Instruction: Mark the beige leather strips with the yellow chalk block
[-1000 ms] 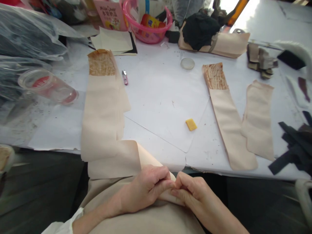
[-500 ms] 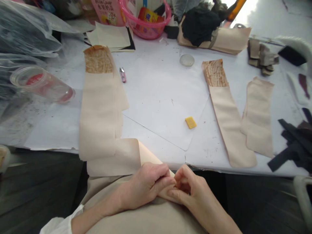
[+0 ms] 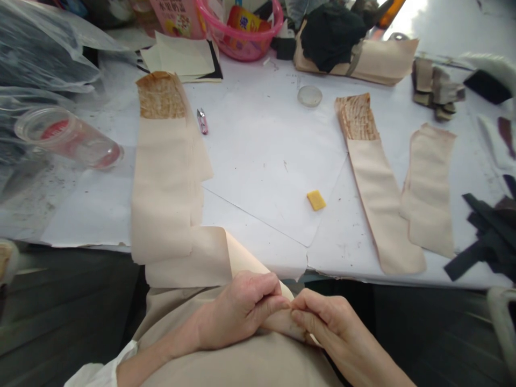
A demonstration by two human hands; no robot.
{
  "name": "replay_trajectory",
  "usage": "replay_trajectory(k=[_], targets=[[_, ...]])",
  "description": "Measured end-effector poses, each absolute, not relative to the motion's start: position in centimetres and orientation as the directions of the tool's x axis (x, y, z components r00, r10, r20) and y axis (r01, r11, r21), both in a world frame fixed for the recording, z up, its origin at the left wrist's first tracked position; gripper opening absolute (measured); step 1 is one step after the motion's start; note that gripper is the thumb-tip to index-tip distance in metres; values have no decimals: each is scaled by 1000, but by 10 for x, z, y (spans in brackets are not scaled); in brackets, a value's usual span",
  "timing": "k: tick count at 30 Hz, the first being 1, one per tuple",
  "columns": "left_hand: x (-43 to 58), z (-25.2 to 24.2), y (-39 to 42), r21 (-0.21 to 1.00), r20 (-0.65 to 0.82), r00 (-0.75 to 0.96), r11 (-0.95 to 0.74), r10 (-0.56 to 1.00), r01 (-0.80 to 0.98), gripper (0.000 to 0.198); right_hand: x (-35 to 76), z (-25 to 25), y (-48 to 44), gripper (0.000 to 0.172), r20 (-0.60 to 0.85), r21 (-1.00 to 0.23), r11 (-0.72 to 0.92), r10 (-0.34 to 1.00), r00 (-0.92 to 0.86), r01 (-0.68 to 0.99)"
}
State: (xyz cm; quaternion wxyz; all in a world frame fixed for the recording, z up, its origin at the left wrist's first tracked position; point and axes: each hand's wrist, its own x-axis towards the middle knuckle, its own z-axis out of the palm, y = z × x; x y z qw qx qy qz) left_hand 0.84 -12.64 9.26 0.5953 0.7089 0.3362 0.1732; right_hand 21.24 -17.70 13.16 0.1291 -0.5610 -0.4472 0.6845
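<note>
Left hand: bare hand, knuckles up, fingers curled and thumb pressed down, pinching the edge of a beige strip.
Right hand: bare hand, thumb and forefinger closed on the same piece, tips meeting or nearly meeting the left thumb; exact contact hidden by the fingers.
Strip in hand: beige strip, flat at the table's front edge, beside and partly beneath the left stack; its near part curls over and runs rightward into both hands, above the lap.
Left stack: beige pieces, fanned on their right side, far end stained brown.
Snips: small pink snips, just right of that stack, blades pointing away.
Yellow block: small yellow block, lying on the white table, beyond the right hand.
Clear disc: round clear disc, farther back.
Right side: long beige strips with a brown-streaked far end, touching a shorter beige pile; dark strips heaped near the edge.
Back: pink basket, cream sheets to its left.
</note>
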Motion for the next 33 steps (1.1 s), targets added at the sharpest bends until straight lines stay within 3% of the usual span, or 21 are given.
replay_trajectory(k=[9,11,14,20,23,29,33], targets=[[11,90,-123,955,-221,709,1,669,297,29,214,127,-176,37,-662,-747,-590,707,-250,307],[12,90,-122,954,-227,704,7,673,301,30,212,125,-175,28,-671,-739,-619,710,-212,265],[13,90,-121,948,-247,699,18,671,318,28,205,118,-177,13,-645,-746,-578,749,-148,330],[12,88,-123,958,-206,714,-12,669,287,29,199,113,-185,25,-576,-783,-505,809,-117,363],[12,86,-126,961,-196,711,-11,675,276,30,202,115,-183,26,-593,-791,-532,788,-166,301],[12,84,-127,970,-184,702,12,688,242,28,206,113,-179,35,-692,-710,-704,695,-192,10],[14,84,-126,973,-186,696,32,693,228,30,203,113,-179,37,-698,-697,-715,694,-176,-57]])
